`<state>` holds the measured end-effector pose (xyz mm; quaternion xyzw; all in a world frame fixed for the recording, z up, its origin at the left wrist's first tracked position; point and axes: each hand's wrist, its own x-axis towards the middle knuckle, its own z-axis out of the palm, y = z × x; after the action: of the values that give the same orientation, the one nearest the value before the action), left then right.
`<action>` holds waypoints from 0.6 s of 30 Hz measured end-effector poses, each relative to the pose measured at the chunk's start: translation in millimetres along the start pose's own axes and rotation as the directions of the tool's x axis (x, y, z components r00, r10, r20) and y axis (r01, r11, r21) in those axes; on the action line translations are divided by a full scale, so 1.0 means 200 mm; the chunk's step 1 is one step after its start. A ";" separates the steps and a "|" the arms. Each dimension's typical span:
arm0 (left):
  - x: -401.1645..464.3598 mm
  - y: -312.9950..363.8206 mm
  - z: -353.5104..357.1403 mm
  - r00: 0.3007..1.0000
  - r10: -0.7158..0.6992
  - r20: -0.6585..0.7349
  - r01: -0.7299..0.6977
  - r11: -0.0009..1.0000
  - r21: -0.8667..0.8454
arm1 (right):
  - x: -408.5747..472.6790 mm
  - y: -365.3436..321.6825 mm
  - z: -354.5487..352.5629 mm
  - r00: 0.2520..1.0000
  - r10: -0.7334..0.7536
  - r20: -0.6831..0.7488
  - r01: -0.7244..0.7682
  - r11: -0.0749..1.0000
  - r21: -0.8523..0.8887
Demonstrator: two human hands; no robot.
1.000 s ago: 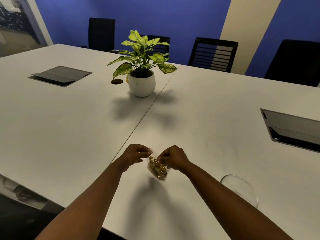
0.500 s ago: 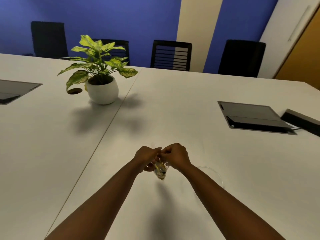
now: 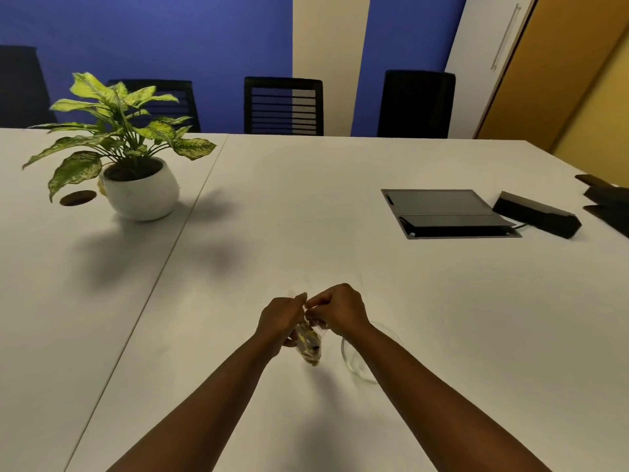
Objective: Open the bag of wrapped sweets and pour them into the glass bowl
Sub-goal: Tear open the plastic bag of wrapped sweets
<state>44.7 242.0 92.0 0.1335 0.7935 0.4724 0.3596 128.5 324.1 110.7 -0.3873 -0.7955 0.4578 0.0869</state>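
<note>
We saw both hands pinched shut on the top edge of the small clear plastic bag of gold-wrapped sweets point(image 3: 309, 342), low in the centre of the frame. The left hand point(image 3: 280, 318) gripped the rim with its fingertips curled in toward the thumb, knuckles turned up and away from the camera. The right hand point(image 3: 338, 310) met it from the other side, thumb and forefinger closed on the same rim, so that the two sets of fingertips nearly touched. The bag hung down from that shared grip, above the tabletop, its filled lower end tilted toward the bottom of the frame. We could not tell whether the mouth of the bag was parted yet.

Both bare forearms ran in from the bottom edge of the frame and converged at the bag.

The clear glass bowl point(image 3: 354, 366) stood on the white table point(image 3: 306, 233) just right of the bag, partly under the right wrist.

Farther out, a leafy green plant in a round white pot point(image 3: 141, 189) stood at the upper left. A dark flat hatch panel point(image 3: 446, 212) lay set in the tabletop at the right. Black chairs point(image 3: 283, 105) lined the far edge against a blue wall.
</note>
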 end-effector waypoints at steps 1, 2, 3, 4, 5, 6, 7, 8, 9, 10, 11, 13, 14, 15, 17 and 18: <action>0.00 -0.01 0.01 1.000 -0.017 0.006 0.017 1.000 -0.005 | 0.01 0.01 0.00 1.000 0.016 -0.009 -0.016 1.000 0.017; -0.01 -0.02 0.02 0.999 -0.036 0.016 0.037 0.999 -0.010 | 0.02 0.01 -0.01 0.999 0.037 -0.010 -0.037 0.999 0.038; -0.01 -0.03 0.02 0.998 -0.052 0.033 0.052 0.999 -0.010 | 0.02 0.02 -0.01 0.998 0.061 -0.007 -0.061 0.996 0.059; -0.02 -0.04 0.03 0.997 -0.059 0.056 0.060 0.998 -0.010 | 0.03 0.03 -0.02 0.996 0.091 0.001 -0.091 0.993 0.076; -0.02 -0.05 0.04 0.995 -0.062 0.077 0.063 0.998 -0.013 | 0.04 0.03 -0.02 0.993 0.121 0.016 -0.122 0.988 0.093; -0.02 -0.05 0.05 0.994 -0.062 0.094 0.064 0.998 -0.019 | 0.05 0.04 -0.02 0.988 0.150 0.041 -0.153 0.982 0.112; -0.03 -0.06 0.06 0.993 -0.061 0.104 0.063 0.998 -0.023 | 0.05 0.05 -0.02 0.982 0.177 0.072 -0.185 0.974 0.134; -0.03 -0.06 0.07 0.992 -0.061 0.110 0.065 0.998 -0.027 | 0.05 0.05 -0.02 0.974 0.201 0.103 -0.216 0.965 0.152; -0.03 -0.06 0.08 0.991 -0.064 0.115 0.068 0.997 -0.033 | 0.05 0.06 -0.02 0.966 0.221 0.132 -0.242 0.956 0.169; -0.04 -0.06 0.08 0.990 -0.065 0.121 0.070 0.997 -0.040 | 0.05 0.06 -0.02 0.959 0.235 0.156 -0.262 0.947 0.185; -0.04 -0.06 0.08 0.990 -0.063 0.127 0.070 0.996 -0.051 | 0.06 0.07 -0.03 0.953 0.244 0.179 -0.279 0.939 0.203; -0.04 -0.06 0.08 0.989 -0.049 0.140 0.061 0.995 -0.080 | 0.06 0.08 -0.04 0.939 0.260 0.224 -0.310 0.922 0.231; -0.04 -0.06 0.08 0.988 -0.039 0.152 0.054 0.993 -0.100 | 0.06 0.08 -0.05 0.931 0.267 0.247 -0.326 0.914 0.241; -0.04 -0.06 0.08 0.986 -0.025 0.164 0.045 0.992 -0.120 | 0.06 0.08 -0.06 0.924 0.269 0.270 -0.339 0.905 0.256; -0.03 -0.05 0.08 0.984 0.009 0.179 0.017 0.989 -0.144 | 0.06 0.08 -0.07 0.911 0.270 0.311 -0.363 0.884 0.296; -0.03 -0.05 0.08 0.983 0.025 0.180 0.003 0.988 -0.154 | 0.05 0.08 -0.08 0.905 0.269 0.329 -0.374 0.873 0.313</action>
<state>61.8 244.9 81.9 0.1525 0.7180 0.5198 0.4370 137.2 346.2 105.2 -0.4247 -0.6229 0.6562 -0.0313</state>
